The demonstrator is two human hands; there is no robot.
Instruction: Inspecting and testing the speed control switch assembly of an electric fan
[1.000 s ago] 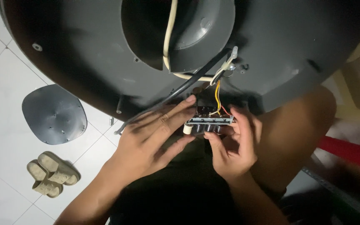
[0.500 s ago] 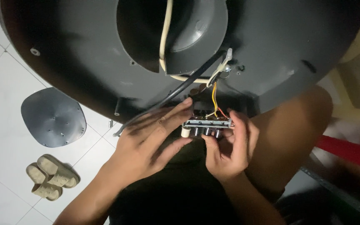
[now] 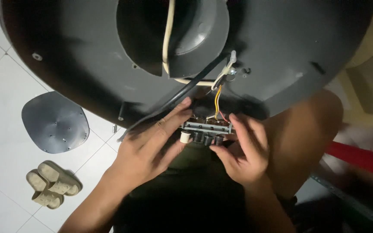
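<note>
Both hands pinch a small grey switch block: the left hand grips its left end with fingers laid over the top edge, and the right hand closes on its right end from below. Along the block's lower face sit round push buttons, one white, the others dark. It hangs over the person's lap, just below the rim of the large dark round base, to which it is tied by thin yellow and red wires. It looks light and rigid, but those wires seem fragile, so the plastic ends are probably the safest hold, not the leads. A black cable and a cream cord also run from the base. Left of the base, on the white tiled floor, lie a grey oval plate and, further down, beige sandals.
</note>
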